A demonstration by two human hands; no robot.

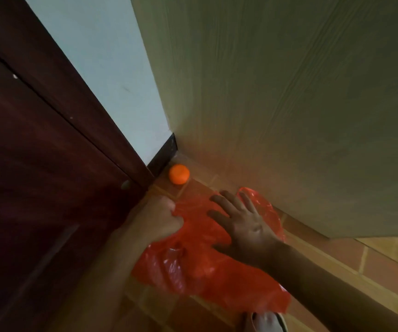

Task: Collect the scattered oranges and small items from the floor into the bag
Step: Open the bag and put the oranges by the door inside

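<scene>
A single orange point(179, 173) lies on the floor tiles in the corner where the wall meets a pale panel. Just in front of it a red plastic bag point(200, 267) is spread low over the floor. My left hand point(159, 218) is closed on the bag's left edge. My right hand point(243, 222) hovers over the bag with its fingers spread toward the orange, holding nothing. The fingertips are a short way from the fruit. What the bag contains is hidden.
A dark red-brown wooden door point(37, 164) fills the left. A pale green panel point(289, 104) closes the right side, with a white wall point(112, 75) between. Orange-brown floor tiles point(372, 259) extend to the lower right. A light shoe tip point(267, 323) shows at the bottom.
</scene>
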